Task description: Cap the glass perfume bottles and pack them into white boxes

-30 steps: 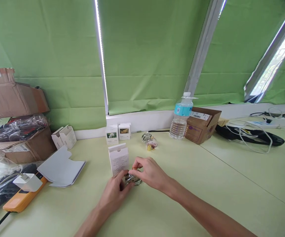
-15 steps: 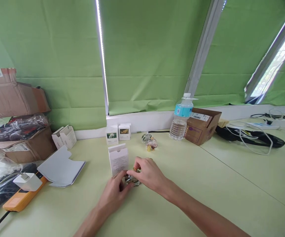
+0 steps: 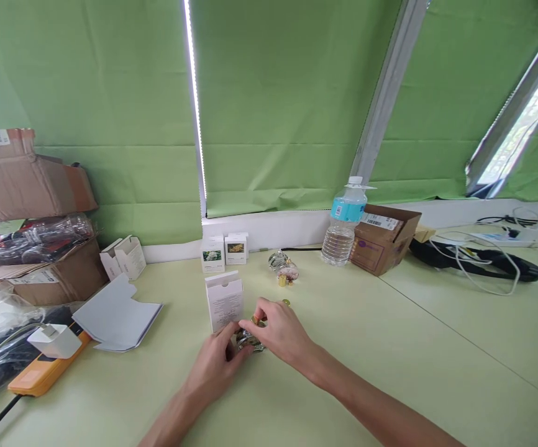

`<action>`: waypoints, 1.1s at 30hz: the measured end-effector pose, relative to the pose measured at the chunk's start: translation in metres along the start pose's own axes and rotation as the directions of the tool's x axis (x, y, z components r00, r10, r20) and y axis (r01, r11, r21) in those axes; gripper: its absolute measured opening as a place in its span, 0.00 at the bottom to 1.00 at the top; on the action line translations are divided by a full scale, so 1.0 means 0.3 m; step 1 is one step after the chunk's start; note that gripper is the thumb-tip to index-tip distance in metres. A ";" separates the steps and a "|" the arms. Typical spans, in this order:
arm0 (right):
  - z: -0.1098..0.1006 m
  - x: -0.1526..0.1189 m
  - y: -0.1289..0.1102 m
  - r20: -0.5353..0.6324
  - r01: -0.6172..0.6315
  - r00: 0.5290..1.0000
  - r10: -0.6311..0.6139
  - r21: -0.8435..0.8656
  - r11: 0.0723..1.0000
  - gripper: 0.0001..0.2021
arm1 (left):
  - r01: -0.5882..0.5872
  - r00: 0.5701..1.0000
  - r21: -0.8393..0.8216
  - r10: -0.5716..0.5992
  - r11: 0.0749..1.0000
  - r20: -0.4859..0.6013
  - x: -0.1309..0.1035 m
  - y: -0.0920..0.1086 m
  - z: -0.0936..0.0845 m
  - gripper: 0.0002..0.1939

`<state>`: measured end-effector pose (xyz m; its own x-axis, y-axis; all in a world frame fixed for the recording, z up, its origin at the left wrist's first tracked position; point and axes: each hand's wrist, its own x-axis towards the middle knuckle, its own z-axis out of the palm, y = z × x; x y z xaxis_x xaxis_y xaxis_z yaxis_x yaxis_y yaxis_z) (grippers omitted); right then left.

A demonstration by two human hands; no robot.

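Note:
Both hands meet around a small glass bottle point(image 3: 249, 341) low on the table, just in front of an upright white box point(image 3: 225, 302). My left hand point(image 3: 217, 363) grips the bottle's left side between thumb and fingers. My right hand point(image 3: 282, 330) pinches a small gold piece point(image 3: 256, 320) at the top of the bottle. A bit of gold or yellow point(image 3: 286, 302) shows just behind my right hand. Farther back lie glass ornate bottles point(image 3: 284, 267) with gold caps. Two small white boxes, one with a white-flower picture point(image 3: 213, 255) and one with a yellow picture point(image 3: 236, 249), stand near the wall.
A water bottle point(image 3: 343, 222) and an open brown carton point(image 3: 383, 240) stand at the back right, with a black strap-like item point(image 3: 497, 263) and cables beyond. On the left are stacked cartons point(image 3: 36, 180), white paper point(image 3: 116, 315), opened white boxes point(image 3: 123, 257) and an orange power strip point(image 3: 45, 375).
A bit of gold or yellow now shows behind my right hand, where none was visible before. The view has shifted slightly; both hands keep nearly the same hold.

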<state>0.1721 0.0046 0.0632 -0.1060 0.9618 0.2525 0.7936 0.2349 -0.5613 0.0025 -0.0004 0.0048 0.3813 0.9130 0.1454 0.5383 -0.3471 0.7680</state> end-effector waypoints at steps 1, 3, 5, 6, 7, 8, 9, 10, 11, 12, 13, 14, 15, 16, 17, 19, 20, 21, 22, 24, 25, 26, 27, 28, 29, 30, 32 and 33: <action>0.002 0.000 0.002 0.001 -0.003 1.000 0.003 0.011 1.000 0.19 | -0.001 1.000 -0.001 0.001 1.000 -0.003 0.000 -0.002 0.001 0.10; 0.009 0.000 0.008 -0.003 -0.004 1.000 0.004 0.019 1.000 0.19 | -0.005 1.000 0.001 0.005 1.000 -0.006 -0.001 -0.004 0.001 0.09; 0.016 -0.002 0.014 -0.009 0.006 1.000 -0.006 0.002 1.000 0.18 | -0.009 1.000 0.004 0.009 1.000 -0.004 -0.001 -0.005 0.001 0.09; 0.019 -0.004 0.017 -0.011 0.013 1.000 -0.013 -0.014 1.000 0.18 | -0.011 1.000 0.006 0.011 1.000 -0.002 -0.001 -0.005 0.001 0.09; 0.019 -0.006 0.019 -0.011 0.019 1.000 -0.019 -0.031 0.999 0.18 | -0.011 1.000 0.009 0.011 1.000 -0.002 -0.001 -0.005 0.000 0.08; 0.016 -0.010 0.020 -0.006 0.025 1.000 -0.025 -0.049 0.998 0.18 | -0.010 1.000 0.012 0.010 1.000 -0.003 -0.001 -0.005 0.001 0.08; 0.009 -0.013 0.020 0.002 0.034 0.999 -0.034 -0.068 0.997 0.18 | -0.010 1.000 0.016 0.010 1.000 -0.006 0.000 -0.005 0.001 0.08; -0.001 -0.015 0.020 0.013 0.047 0.999 -0.046 -0.086 0.995 0.18 | -0.009 1.000 0.018 0.009 1.000 -0.009 0.000 -0.006 0.001 0.08; -0.016 -0.015 0.020 0.027 0.063 0.998 -0.060 -0.104 0.993 0.18 | -0.009 1.000 0.017 0.009 1.000 -0.011 0.000 -0.006 0.001 0.08; -0.034 -0.014 0.020 0.039 0.078 0.996 -0.074 -0.123 0.989 0.18 | -0.007 1.000 0.012 0.007 1.000 -0.012 0.000 -0.007 0.001 0.10; -0.055 -0.010 0.022 0.046 0.087 0.996 -0.081 -0.149 0.985 0.19 | -0.006 1.000 0.007 0.006 1.000 -0.013 0.000 -0.008 0.001 0.12; -0.076 -0.003 0.027 0.048 0.086 0.996 -0.079 -0.180 0.980 0.20 | -0.004 1.000 0.003 0.004 1.000 -0.014 0.000 -0.010 0.002 0.14; -0.096 0.005 0.034 0.044 0.072 0.997 -0.064 -0.226 0.971 0.22 | -0.002 1.000 0.002 0.002 1.000 -0.016 0.001 -0.011 0.002 0.15; -0.114 0.015 0.045 0.042 0.050 0.998 -0.040 -0.284 0.958 0.23 | 0.000 1.000 0.003 0.001 1.000 -0.016 0.001 -0.012 0.002 0.16; -0.127 0.024 0.059 0.050 0.034 0.999 -0.018 -0.343 0.939 0.22 | 0.001 1.000 0.006 -0.001 1.000 -0.016 0.001 -0.012 0.002 0.17; -0.139 0.036 0.095 0.111 0.026 0.993 0.028 -0.455 0.890 0.17 | 0.003 1.000 0.012 -0.002 1.000 -0.016 0.001 -0.012 0.001 0.18; -0.137 0.038 0.114 0.155 0.037 0.987 0.046 -0.496 0.867 0.14 | 0.004 1.000 0.014 -0.004 1.000 -0.017 0.001 -0.011 0.001 0.18; -0.131 0.037 0.133 0.192 0.049 0.979 0.062 -0.524 0.850 0.12 | 0.005 1.000 0.015 -0.005 1.000 -0.018 0.000 -0.009 0.000 0.18; -0.121 0.033 0.149 0.222 0.060 0.972 0.074 -0.541 0.839 0.11 | 0.005 1.000 0.016 -0.005 1.000 -0.018 0.000 -0.008 -0.001 0.18; -0.099 0.020 0.172 0.257 0.073 0.963 0.085 -0.550 0.832 0.10 | 0.006 1.000 0.017 -0.006 1.000 -0.015 0.000 -0.006 -0.002 0.18; -0.089 0.014 0.179 0.268 0.076 0.959 0.088 -0.548 0.833 0.09 | 0.007 1.000 0.019 -0.007 1.000 -0.013 0.000 -0.006 -0.003 0.18; -0.081 0.009 0.182 0.278 0.081 0.956 0.090 -0.548 0.832 0.08 | 0.009 1.000 0.022 -0.009 1.000 -0.012 0.000 -0.006 -0.003 0.17; -0.074 0.006 0.182 0.287 0.088 0.954 0.088 -0.549 0.831 0.08 | 0.012 1.000 0.025 -0.012 1.000 -0.011 0.000 -0.007 -0.003 0.17; -0.071 0.005 0.180 0.292 0.095 0.952 0.085 -0.551 0.829 0.08 | 0.014 1.000 0.028 -0.014 0.999 -0.012 0.001 -0.007 -0.002 0.17; -0.069 0.006 0.178 0.295 0.101 0.952 0.082 -0.555 0.826 0.09 | 0.015 1.000 0.031 -0.015 0.999 -0.014 0.001 -0.008 -0.001 0.17; -0.068 0.008 0.175 0.294 0.107 0.953 0.077 -0.560 0.821 0.11 | 0.015 1.000 0.032 -0.015 0.999 -0.015 0.002 -0.008 -0.001 0.17; -0.069 0.016 0.171 0.287 0.117 0.956 0.064 -0.571 0.813 0.14 | 0.011 1.000 0.032 -0.011 0.999 -0.016 0.002 -0.006 0.000 0.17; -0.070 0.021 0.171 0.281 0.120 0.958 0.058 -0.574 0.810 0.14 | 0.009 1.000 0.032 -0.008 0.999 -0.016 0.002 -0.004 0.000 0.17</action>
<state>0.2248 0.0198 0.0525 -0.2242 0.9745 -0.0121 0.9741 0.2244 0.0277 0.0019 0.0005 0.0040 0.3646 0.9192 0.1492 0.5650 -0.3457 0.7492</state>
